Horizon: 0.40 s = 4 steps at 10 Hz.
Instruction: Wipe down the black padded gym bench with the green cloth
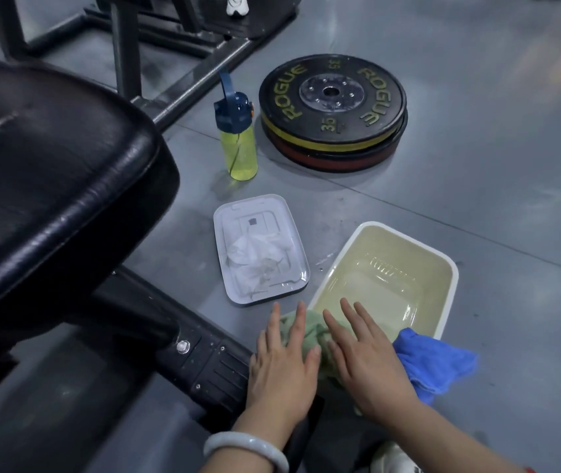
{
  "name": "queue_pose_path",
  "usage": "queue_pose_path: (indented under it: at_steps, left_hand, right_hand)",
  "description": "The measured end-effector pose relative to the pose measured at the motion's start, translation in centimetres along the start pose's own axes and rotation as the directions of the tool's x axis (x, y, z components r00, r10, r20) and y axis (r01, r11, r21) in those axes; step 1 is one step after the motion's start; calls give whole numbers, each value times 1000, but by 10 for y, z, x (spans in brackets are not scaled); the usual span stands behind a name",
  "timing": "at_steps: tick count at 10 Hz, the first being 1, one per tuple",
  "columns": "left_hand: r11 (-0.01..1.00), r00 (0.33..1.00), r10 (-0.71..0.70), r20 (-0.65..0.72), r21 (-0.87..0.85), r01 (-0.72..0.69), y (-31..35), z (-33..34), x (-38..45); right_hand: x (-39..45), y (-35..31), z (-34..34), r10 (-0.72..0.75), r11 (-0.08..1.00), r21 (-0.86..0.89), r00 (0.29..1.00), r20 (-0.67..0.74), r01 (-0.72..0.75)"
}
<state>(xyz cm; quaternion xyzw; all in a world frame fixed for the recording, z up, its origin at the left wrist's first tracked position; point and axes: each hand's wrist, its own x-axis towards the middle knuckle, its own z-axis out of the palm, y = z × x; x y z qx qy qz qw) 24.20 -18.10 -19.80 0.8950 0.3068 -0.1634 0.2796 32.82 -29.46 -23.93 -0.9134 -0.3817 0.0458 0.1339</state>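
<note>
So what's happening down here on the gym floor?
A person is kneeling by a black padded bench, with both hands on a green cloth at the near edge of a basin of yellowish water. The left hand and right hand lie flat-fingered on it. A blue cloth hangs off the basin. The bench isn't being wiped yet.

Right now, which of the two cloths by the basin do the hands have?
The green cloth: both the left hand and right hand lie flat on it. The blue cloth lies untouched, draped over the basin rim.
</note>
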Motion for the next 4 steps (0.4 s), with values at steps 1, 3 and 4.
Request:
queue_pose_path:
  at_steps: [1,3,4]
  left_hand:
    - [1000,998,-10,-65,-22,9,5,-26,-24]
    - [992,965,-12,-260,-128,-22,7,-94,-93]
    - [988,924,65,-376,-105,-112,5,-125,-137]
  right_hand:
    - [-2,-17,-32,-41,998,39,998,-37,43]
    - [-7,-71,-114,-170,972,131,971,-171,193]
    - [-25,-101,-157,-230,938,209,948,-220,276]
